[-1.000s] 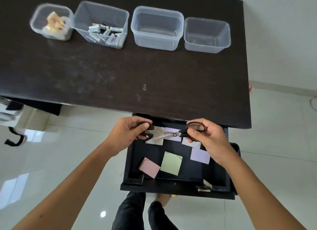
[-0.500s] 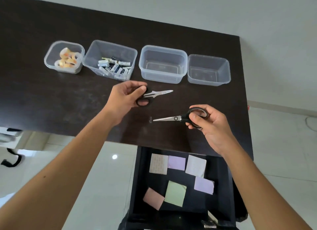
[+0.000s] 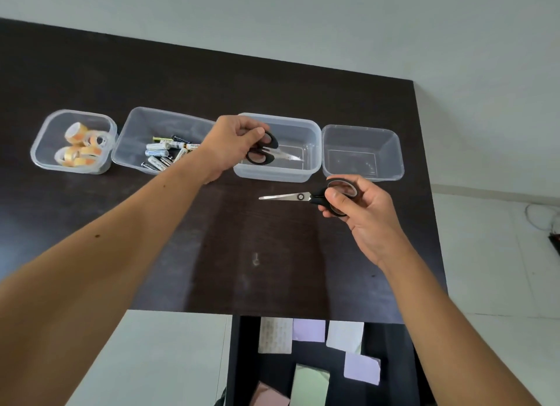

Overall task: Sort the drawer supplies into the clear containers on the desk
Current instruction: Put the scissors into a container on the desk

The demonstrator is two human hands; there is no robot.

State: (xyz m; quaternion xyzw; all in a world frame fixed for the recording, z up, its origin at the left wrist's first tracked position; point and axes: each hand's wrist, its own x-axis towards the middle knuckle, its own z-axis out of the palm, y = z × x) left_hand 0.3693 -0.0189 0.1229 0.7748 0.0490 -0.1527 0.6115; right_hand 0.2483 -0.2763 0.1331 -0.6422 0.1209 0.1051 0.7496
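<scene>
My left hand (image 3: 233,146) grips the black handles of one pair of scissors (image 3: 266,154), holding it inside the third clear container (image 3: 312,151) with the blades pointing right. My right hand (image 3: 360,211) holds a second pair of scissors (image 3: 291,197) by its black handles, just in front of that container, above the dark desk (image 3: 242,248), blades pointing left. To the right stands a fourth clear container (image 3: 397,154) with nothing in it. The open drawer (image 3: 242,360) below the desk edge holds several sticky note pads (image 3: 362,369).
At the far left a small container (image 3: 39,151) holds several tape rolls (image 3: 78,148). Beside it a container (image 3: 133,133) holds several batteries (image 3: 163,155). The desk's right edge ends at a white tiled floor (image 3: 497,269).
Both hands lifted the two scissors out of the drawer and up over the desk. My left hand has now carried its pair into the third container; the right pair moved closer to it.
</scene>
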